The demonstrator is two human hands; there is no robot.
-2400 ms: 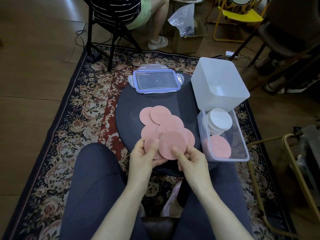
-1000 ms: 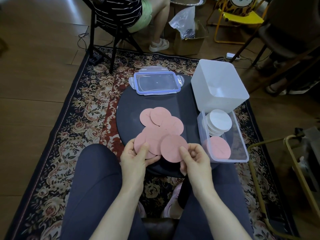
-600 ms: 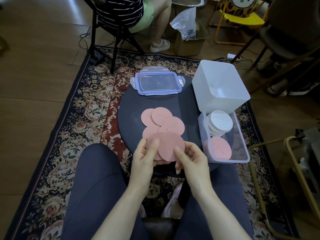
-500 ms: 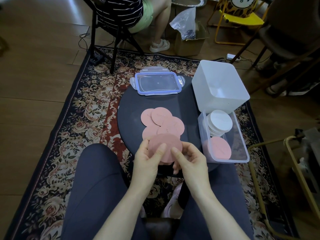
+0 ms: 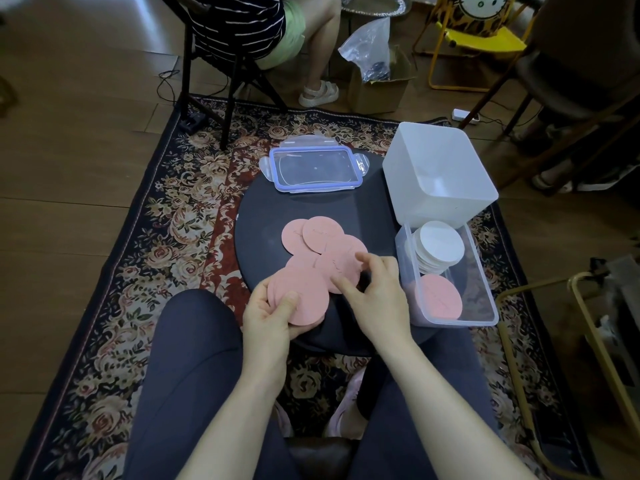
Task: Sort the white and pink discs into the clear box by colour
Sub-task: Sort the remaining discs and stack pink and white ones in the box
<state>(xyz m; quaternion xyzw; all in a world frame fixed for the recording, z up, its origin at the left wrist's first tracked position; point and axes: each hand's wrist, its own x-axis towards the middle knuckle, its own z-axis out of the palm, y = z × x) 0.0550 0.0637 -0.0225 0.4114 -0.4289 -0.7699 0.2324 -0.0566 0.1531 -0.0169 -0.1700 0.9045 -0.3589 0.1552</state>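
Observation:
My left hand holds a small stack of pink discs over the near edge of the round dark table. My right hand reaches over the loose pink discs lying overlapped on the table, thumb and fingers apart at the edge of one disc; it grips nothing that I can make out. The clear box stands at the table's right edge. Inside it, white discs are stacked at the far end and pink discs lie at the near end.
The box's clear lid with a blue rim lies at the table's far side. A white square tub stands behind the clear box. A seated person's legs and a chair are beyond the rug; a gold metal frame stands at right.
The discs both hands held together are now stacked in my left hand alone. My right hand has let go and moved forward and right to the discs on the table.

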